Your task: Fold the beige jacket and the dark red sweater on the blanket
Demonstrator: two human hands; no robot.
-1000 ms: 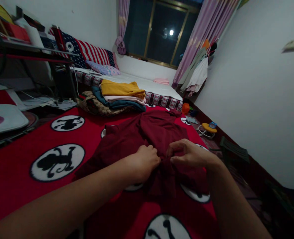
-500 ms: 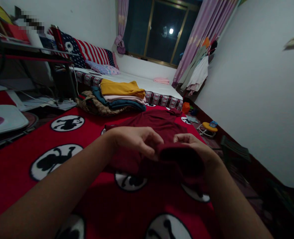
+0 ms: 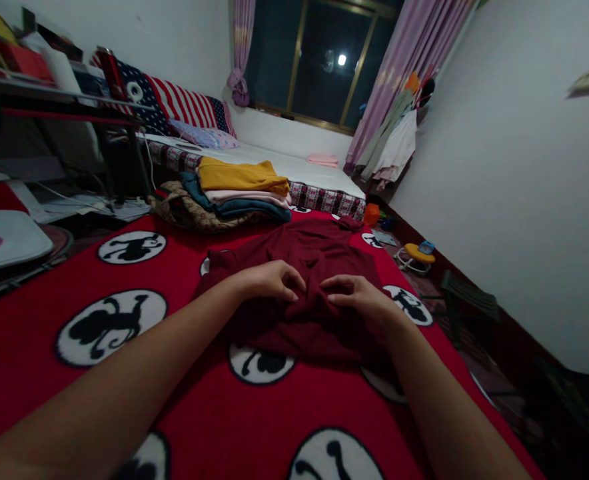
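garment lowered, bunched between half-curled left grip and right grip; hold unclear

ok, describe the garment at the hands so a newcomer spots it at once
Start with the bright red blanket printed with white circles, filling the foreground. On it, the left hand and right hand touch a dark maroon garment. It lies spread and rumpled in one colour, unlike the folded, mixed-colour pile of clothes beyond it to the left, topped in mustard yellow.
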